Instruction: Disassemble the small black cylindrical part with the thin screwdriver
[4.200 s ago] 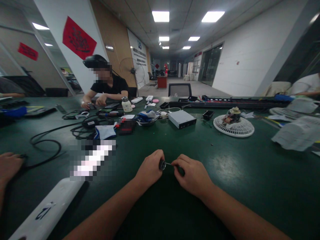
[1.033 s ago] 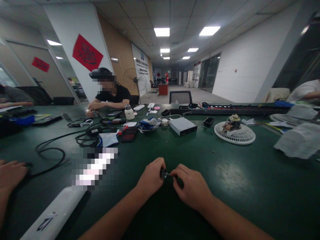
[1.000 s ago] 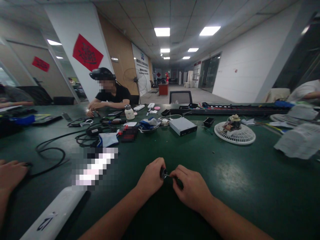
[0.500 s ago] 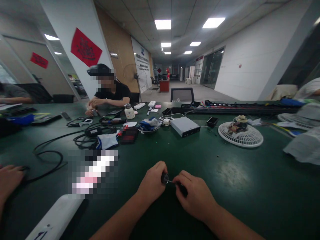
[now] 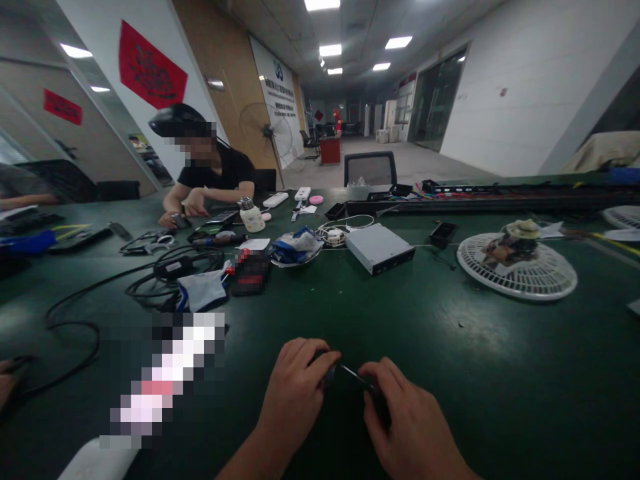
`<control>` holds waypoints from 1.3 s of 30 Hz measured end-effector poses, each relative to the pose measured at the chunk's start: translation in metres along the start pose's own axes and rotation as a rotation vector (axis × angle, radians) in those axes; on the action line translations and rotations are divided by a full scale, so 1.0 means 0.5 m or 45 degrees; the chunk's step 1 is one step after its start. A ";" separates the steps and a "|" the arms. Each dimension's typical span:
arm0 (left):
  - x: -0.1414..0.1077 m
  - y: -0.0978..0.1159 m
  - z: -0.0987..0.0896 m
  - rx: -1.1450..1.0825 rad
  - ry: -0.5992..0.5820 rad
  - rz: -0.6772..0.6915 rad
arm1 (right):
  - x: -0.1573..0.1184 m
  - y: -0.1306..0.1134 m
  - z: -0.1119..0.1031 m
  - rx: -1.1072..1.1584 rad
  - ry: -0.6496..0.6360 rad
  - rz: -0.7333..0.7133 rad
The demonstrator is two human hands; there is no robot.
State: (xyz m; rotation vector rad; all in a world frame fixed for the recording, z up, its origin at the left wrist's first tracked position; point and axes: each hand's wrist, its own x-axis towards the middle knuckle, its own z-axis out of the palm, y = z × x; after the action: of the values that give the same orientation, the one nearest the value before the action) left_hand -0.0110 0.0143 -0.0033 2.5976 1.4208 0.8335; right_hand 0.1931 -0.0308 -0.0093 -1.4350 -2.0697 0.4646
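Near the edge of the green workbench (image 5: 500,373), the left hand (image 5: 295,390) clenches a small dark fitting (image 5: 330,372), while the right hand (image 5: 403,417) pinches the far end of a thin metal pin (image 5: 356,375) joined to it.

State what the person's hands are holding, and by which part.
A thin metal shaft: the left hand grips its dark thick end, the right hand its far end, hidden by the fingers.

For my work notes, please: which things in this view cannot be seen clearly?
Head view:
Dark part in the left hand: fingers hide most of it.
Metal rod: the right hand hides its far end.
Long white object: pixelated, and the bottom edge cuts it off.
Red-black item: pixelated.
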 end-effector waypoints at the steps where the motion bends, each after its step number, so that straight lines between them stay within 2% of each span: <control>1: 0.000 0.002 -0.001 0.053 0.025 -0.017 | 0.000 0.005 0.004 0.008 0.018 -0.005; 4: 0.002 0.004 -0.004 0.162 0.070 -0.059 | 0.003 0.020 0.018 0.019 0.098 -0.003; 6: 0.003 0.002 -0.004 0.137 0.041 -0.102 | 0.005 0.028 0.027 -0.030 0.105 0.009; 9: 0.007 -0.002 -0.003 0.076 -0.087 -0.241 | 0.013 0.030 0.029 -0.153 0.035 0.033; 13: 0.012 0.006 -0.006 0.062 -0.281 -0.396 | 0.033 0.012 0.009 -0.248 -0.113 0.116; 16: 0.017 0.020 -0.013 0.071 -0.356 -0.387 | 0.047 -0.005 -0.008 -0.220 -0.174 0.144; 21: 0.020 0.034 -0.026 0.056 -0.328 -0.351 | 0.050 -0.014 -0.020 -0.152 -0.090 0.162; 23: 0.018 0.034 -0.027 0.059 -0.306 -0.363 | 0.047 -0.010 -0.023 -0.026 -0.076 0.148; 28: 0.013 0.033 -0.023 0.021 -0.258 -0.278 | 0.047 0.004 -0.026 0.054 -0.028 0.156; 39: 0.016 0.041 -0.032 -0.124 -0.126 -0.190 | 0.048 0.017 -0.025 0.153 -0.014 0.159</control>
State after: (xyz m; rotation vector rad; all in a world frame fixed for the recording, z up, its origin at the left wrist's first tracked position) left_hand 0.0004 0.0058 0.0199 2.3920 1.4851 0.7254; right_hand 0.2009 -0.0057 0.0017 -1.4983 -1.9327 0.6378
